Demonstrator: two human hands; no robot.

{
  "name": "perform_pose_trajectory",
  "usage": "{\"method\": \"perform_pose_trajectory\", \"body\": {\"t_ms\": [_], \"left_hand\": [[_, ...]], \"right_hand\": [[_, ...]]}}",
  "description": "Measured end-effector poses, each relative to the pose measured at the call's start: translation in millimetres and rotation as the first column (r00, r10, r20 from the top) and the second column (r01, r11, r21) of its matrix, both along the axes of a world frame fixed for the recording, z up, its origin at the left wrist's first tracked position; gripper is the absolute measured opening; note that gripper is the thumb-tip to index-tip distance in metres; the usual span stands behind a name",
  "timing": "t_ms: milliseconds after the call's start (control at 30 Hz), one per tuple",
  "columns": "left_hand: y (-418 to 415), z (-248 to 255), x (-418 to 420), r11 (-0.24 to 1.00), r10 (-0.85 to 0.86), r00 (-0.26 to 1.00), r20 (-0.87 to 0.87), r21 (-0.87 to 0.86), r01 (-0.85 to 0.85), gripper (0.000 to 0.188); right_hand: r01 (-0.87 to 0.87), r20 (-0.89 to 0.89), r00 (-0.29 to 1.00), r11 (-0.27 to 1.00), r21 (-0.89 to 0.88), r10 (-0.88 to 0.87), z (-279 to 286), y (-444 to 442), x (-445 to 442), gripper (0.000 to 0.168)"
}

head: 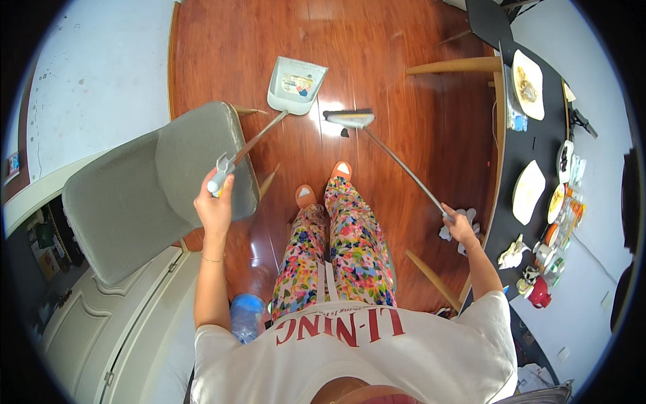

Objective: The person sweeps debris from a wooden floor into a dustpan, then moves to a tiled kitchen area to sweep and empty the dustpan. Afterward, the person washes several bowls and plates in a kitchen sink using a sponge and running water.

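My left hand [216, 199] grips the upper end of a long-handled dustpan [282, 101], over the seat of a grey upholstered chair [166, 177]. The pan's open mouth faces away from me, and a sticker lies on its inner floor. In my right hand [460, 227] is the metal handle of a broom [353, 119]. Its white head, slightly blurred, is to the right of the dustpan and apart from it. A small dark scrap [345, 133] is on the floor just on the near side of the bristles.
A black dining table [509, 146] runs along the right, bearing plates [528, 192], crumpled tissue [513, 252] and several small containers. Its wooden legs [434, 278] reach over the glossy wood floor [353, 40]. Blue-topped bottled water or similar packaging [246, 315] stands behind my left side.
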State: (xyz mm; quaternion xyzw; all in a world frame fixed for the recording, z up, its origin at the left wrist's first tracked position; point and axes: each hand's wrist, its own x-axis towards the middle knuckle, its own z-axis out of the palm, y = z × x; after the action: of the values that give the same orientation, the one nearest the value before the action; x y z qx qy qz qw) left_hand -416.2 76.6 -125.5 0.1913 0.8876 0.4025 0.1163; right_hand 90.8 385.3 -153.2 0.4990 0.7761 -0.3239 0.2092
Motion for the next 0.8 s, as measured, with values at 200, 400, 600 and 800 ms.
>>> {"method": "perform_pose_trajectory", "body": {"t_ms": [200, 400, 600, 800], "left_hand": [[-26.8, 2.9, 27.3, 0.997, -0.054, 0.999, -0.010, -0.063, 0.053, 0.035], [-31.1, 3.4, 52.3, 0.986, -0.147, 0.989, -0.034, -0.087, 0.144, 0.034], [-46.1, 7.2, 67.9, 0.965, -0.249, 0.961, -0.121, -0.116, 0.235, 0.035], [-56.9, -0.5, 65.7, 0.947, -0.310, 0.940, -0.140, -0.139, 0.291, 0.034]], "right_hand": [[0.249, -0.084, 0.963, 0.964, -0.090, -0.256, -13.3, 32.6, -85.8, 0.046], [0.296, -0.164, 0.939, 0.953, -0.066, -0.303, -78.6, 95.0, -171.0, 0.049], [-0.002, -0.069, 0.998, 0.993, 0.118, 0.011, -98.5, 53.8, -91.7, 0.047], [-0.023, 0.087, 0.996, 0.998, 0.060, 0.017, -84.3, -17.6, -19.4, 0.052]]}}
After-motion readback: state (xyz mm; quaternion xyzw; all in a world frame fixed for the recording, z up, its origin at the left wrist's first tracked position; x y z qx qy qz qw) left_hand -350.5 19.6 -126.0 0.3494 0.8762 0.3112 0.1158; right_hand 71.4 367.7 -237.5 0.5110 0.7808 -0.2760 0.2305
